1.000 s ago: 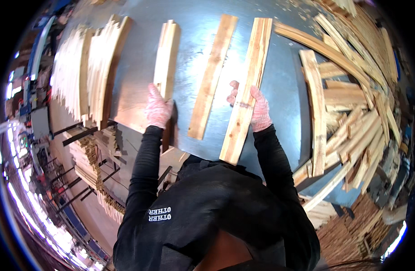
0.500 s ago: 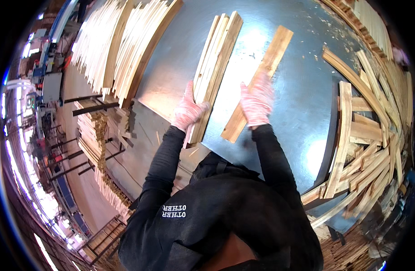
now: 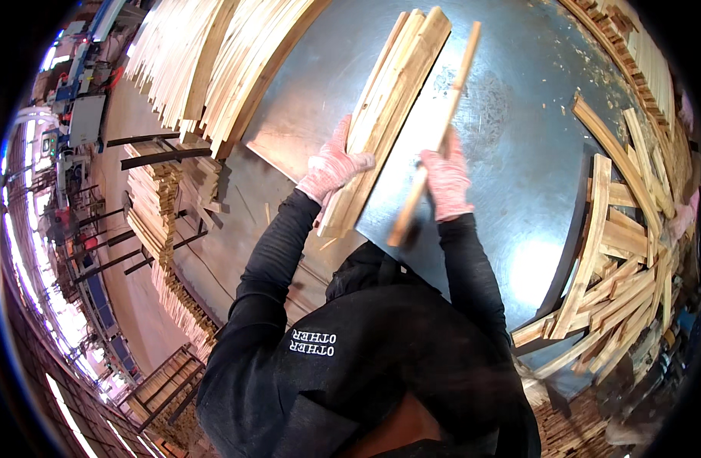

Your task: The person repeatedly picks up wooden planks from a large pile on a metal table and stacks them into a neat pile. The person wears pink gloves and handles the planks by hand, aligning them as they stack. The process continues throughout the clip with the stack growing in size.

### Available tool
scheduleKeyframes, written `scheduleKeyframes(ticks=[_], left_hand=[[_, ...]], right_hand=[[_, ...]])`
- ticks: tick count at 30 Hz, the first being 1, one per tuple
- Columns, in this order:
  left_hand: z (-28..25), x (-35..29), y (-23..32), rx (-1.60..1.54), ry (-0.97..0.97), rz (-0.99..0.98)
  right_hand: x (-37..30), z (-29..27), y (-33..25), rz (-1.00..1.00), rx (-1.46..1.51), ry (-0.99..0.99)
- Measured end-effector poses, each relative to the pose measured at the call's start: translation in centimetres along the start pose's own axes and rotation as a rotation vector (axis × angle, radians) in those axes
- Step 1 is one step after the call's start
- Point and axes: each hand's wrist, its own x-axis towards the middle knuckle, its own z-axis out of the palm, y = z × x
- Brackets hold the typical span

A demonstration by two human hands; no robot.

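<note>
1. Both hands are well apart, gloved in pink and white, each closed on wood; I watch them through the head view.
2. Far left, bent along the rim, I have machinery and bright light, too small for me to make out.
3. Next come stacked boards (image 3: 156, 206) beside and below dark metal bars (image 3: 167, 159), lower than the tabletop (image 3: 511, 183).
4. Above those bars I see rows of pale boards (image 3: 175, 69), packed side by side, with a browner face along their right side.
5. My left hand (image 3: 334, 166) is clamped on a small bundle of boards (image 3: 396, 114), thumb over the top. The bundle slants up to the right, its near end at the tabletop's near edge.
6. Just right of it, my right hand (image 3: 447, 181) grips a single board (image 3: 442, 127), turned so a narrow edge faces me. It is blurred, and I cannot tell whether it touches the tabletop.
7. Farther right, beyond a bare metallic stretch, I find a loose heap of boards (image 3: 621, 286), crossing at many angles.
</note>
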Motion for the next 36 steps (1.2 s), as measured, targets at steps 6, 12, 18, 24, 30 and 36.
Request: scheduleKeyframes(ticks=[6,12,18,24,30,36], left_hand=[[4.2,-2.7,4.9,0.509,0.112,0.201],[5.5,-2.4,2.2,0.797,0.165,0.035],[12.7,-3.9,5.6,0.432,0.253,0.635],[32.1,-5.5,13.1,-0.699,-0.325,-0.077],[29.1,-2.3,10.0,-0.357,-0.11,0.059],[24.6,-3.2,13.8,-0.028,0.015,0.219]], right_hand=[[-0.7,0.0,0.0,-0.196,-1.03,-0.246],[-8.5,-31.6,-4.7,-0.1,-1.773,1.01],[-14.3,-33.9,-8.9,0.291,-1.047,0.645],[-13.7,-24.7,-4.6,-0.126,-0.889,0.062],[-4.7,-42.3,-14.9,-0.276,-1.344,0.25],[8.1,-51.1,-21.0,-0.156,-1.989,0.458]])
